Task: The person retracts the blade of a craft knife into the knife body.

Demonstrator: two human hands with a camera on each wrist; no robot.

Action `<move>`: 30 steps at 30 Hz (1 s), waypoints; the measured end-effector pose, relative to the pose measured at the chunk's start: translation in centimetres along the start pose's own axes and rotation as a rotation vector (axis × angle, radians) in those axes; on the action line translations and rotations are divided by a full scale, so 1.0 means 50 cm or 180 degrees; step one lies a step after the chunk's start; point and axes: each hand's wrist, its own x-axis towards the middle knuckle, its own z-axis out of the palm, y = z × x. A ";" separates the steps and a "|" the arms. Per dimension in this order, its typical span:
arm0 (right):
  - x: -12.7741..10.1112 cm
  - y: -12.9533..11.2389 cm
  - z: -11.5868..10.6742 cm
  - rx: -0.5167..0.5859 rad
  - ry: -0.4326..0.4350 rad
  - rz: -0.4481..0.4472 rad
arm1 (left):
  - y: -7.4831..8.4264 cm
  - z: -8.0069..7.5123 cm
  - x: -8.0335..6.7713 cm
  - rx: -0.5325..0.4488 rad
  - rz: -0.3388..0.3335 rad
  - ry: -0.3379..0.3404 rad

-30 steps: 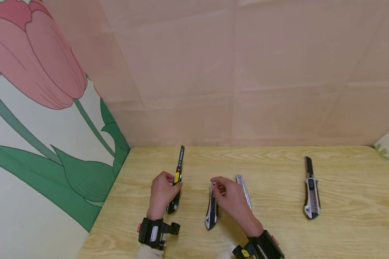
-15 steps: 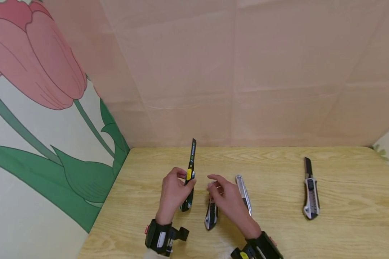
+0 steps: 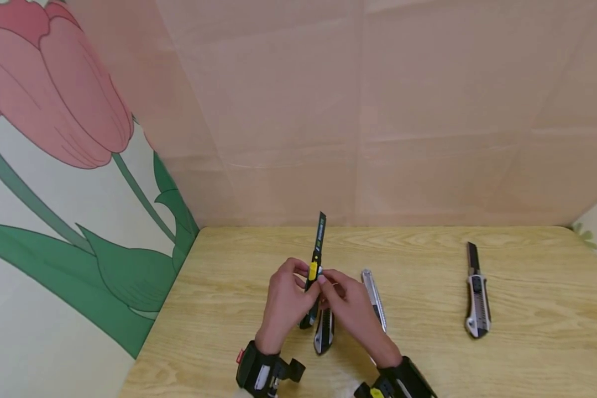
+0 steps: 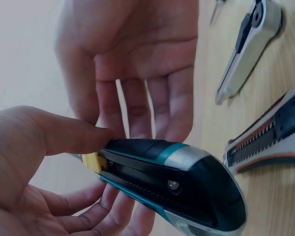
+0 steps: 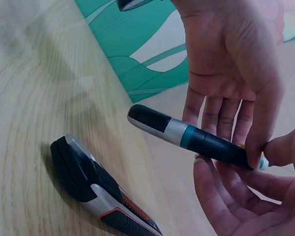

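Head view shows the left hand [image 3: 286, 301] holding a black knife [image 3: 314, 271] up off the table [image 3: 428, 354], fingers curled round its handle. Its long blade is already out and points up and away from the grip. The right hand [image 3: 350, 309] has joined in, and its fingertips pinch the yellow slider [image 3: 312, 270] just above the left thumb. I think the sliding is what is left to do, but that part is small and hard to see. The knife is black with a teal band and a silver end. Right under the hands lies an orange knife [image 3: 324, 330]. Two more knives lie further right, untouched.
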 end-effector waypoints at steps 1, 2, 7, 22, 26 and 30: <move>0.000 -0.001 -0.001 0.0004 0.0025 -0.0012 | 0.002 0.002 -0.001 -0.0022 0.0002 -0.0001; 0.000 -0.002 -0.002 -0.0008 0.0056 -0.0026 | 0.004 0.005 -0.002 -0.0037 -0.0001 0.0001; 0.001 -0.002 -0.007 -0.0031 0.0244 -0.0065 | 0.010 0.014 -0.006 -0.0068 0.0077 0.0025; 0.003 -0.006 -0.019 0.0115 0.0462 -0.0077 | 0.012 0.021 -0.005 -0.0291 0.0212 -0.0067; 0.004 -0.008 -0.025 0.0144 0.0540 -0.0058 | 0.007 0.022 -0.001 -0.0711 0.0069 -0.0277; 0.006 -0.011 -0.033 0.0319 0.0576 -0.0089 | 0.012 0.029 0.004 -0.1435 -0.0420 -0.0517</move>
